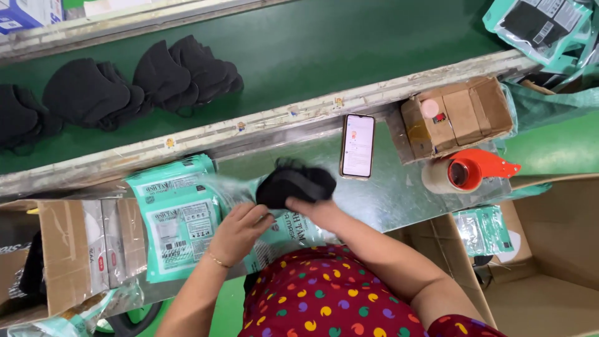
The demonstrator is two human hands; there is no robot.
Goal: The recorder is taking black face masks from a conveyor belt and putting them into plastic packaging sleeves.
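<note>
Green packets (178, 215) lie on the left, partly under your left hand (240, 231), which pinches a clear bag (284, 228). Your right hand (318, 209) grips blurry black masks (294, 183) at the bag's mouth, fingers half hidden. A phone (357, 145) lies right.

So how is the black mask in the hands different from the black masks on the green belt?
The held mask is one bunch, gripped by the right hand over a teal pouch that the left hand steadies. The belt masks are many, lying untouched in an overlapping row. The held mask looks blurred; the belt masks look sharp. Both are black, soft and rounded.
</note>
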